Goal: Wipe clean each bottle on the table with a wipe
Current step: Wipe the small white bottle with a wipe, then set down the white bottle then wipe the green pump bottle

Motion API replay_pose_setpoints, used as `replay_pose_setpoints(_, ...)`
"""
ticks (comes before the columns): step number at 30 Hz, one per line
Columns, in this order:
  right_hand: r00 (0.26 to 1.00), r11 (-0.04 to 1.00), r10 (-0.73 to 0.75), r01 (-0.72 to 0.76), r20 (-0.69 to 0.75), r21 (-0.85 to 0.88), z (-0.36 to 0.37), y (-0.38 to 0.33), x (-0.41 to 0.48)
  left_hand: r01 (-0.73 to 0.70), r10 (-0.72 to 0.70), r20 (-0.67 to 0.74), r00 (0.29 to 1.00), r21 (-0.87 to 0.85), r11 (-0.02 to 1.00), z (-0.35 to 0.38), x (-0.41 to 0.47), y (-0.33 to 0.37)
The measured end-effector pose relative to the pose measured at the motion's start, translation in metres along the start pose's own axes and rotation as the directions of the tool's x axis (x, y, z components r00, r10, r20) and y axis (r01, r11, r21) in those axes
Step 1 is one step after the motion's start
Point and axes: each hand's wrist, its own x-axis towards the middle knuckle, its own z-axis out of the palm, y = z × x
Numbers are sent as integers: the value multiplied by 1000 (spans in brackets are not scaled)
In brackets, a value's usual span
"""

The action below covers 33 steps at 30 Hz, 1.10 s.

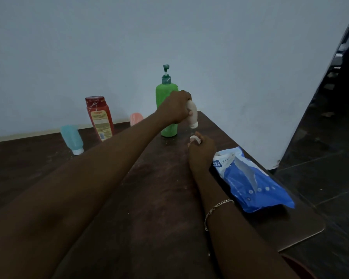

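Head view.

A: Left hand (176, 107)?

B: Stretched out across the dark worktop (149, 198), fingers wrapped round a small cream bottle (192, 113). Bottle tilted, cap down, cap close above the surface. Contact with the surface impossible to tell.

A: Right hand (201, 152)?

B: Pinching a small wadded wipe (194, 138) at the fingertips, just below the cream bottle's cap and slightly apart from it. Chain bracelet (218, 210) on the wrist.

A: Other bottles?

B: All toward the far edge, near the pale wall (169, 37). Green pump bottle (166, 109) upright, directly behind the left hand and partly hidden by it. Red bottle (99, 117) well to the left, label facing the camera. Pink tube (136, 118) between red and green, largely covered by the left forearm. Blue tube (72, 139) furthest left, white cap at the nearer, lower end.

A: Anything else on the worktop?

B: Blue-and-white pack of wipes (250, 178) — lying flat along the right edge, just beside the right forearm. Dark tiled floor (330, 168) beyond that edge.
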Motion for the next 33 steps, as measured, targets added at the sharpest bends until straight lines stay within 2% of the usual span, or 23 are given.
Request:
replay_pose_setpoints(2, 1000, 997, 6, -6, 7, -83, 2, 2, 1, -30, 30, 4, 1000, 52, 998, 10, 14, -1)
replay_pose_setpoints(5, 1000, 997, 19, -18, 13, -79, 3, 3, 0, -39, 38, 8, 999, 105, 994, 27, 32, -4)
replay_pose_setpoints(7, 1000, 989, 11, -9, 13, -146, 2, 2, 1, -44, 43, 17, 999, 127, 991, 38, 43, -5)
replay_pose_setpoints(9, 1000, 973, -4, 6, 12, -231, 2, 4, 2, -41, 36, 35, 999, 146, 988, 49, 51, -5)
replay_pose_setpoints(13, 999, 959, -38, 41, 17, -280, 4, 6, 3, -25, 12, 68, 998, 188, 982, 71, 63, -8)
replay_pose_setpoints(17, 996, 950, -86, 91, 29, -299, 7, 7, 5, -6, -8, 68, 998, 197, 980, 87, 71, -16)
replay_pose_setpoints(33, 995, 952, -52, 74, 81, -297, 8, 6, 5, 6, -15, 35, 999, 238, 971, 92, 73, -24)
